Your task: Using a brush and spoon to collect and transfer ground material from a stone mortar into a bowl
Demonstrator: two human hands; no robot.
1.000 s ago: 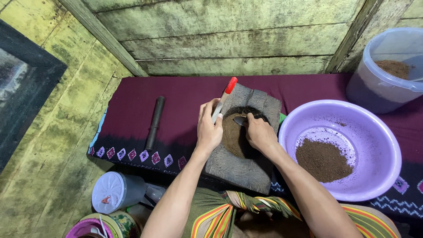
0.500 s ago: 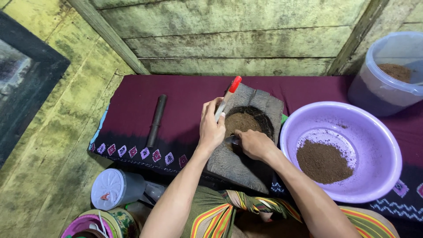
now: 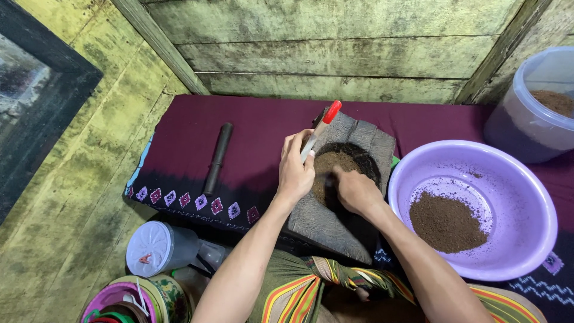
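The left hand [image 3: 296,170] is closed around a slim tool with a white shaft and red tip [image 3: 321,127], held tilted with the red end up toward 1 o'clock and the lower end hidden behind the fingers. The right hand [image 3: 356,191] rests palm-down in the hollow of the grey stone mortar block [image 3: 344,197], fingers curled into the brown powder [image 3: 335,164]; whether that grip encloses any powder cannot be told. The block sits on the maroon cloth-covered surface [image 3: 263,128], just at 9 o'clock of the purple basin [image 3: 526,197], which holds a further heap of brown powder [image 3: 447,222] on its floor. A dark cylindrical pestle [image 3: 217,158] lies apart at 9 o'clock of the block, untouched. A lidded translucent tub [image 3: 535,116] stands at 1 o'clock, and a white-lidded jar [image 3: 156,248] at 7 o'clock below the surface edge. To work the hollow well, the left hand should likely keep the tool steady and low against the stone wall, while the right hand sweeps powder toward one side in short strokes, keeping it inside the rim. Spillage onto the cloth appears the main risk.
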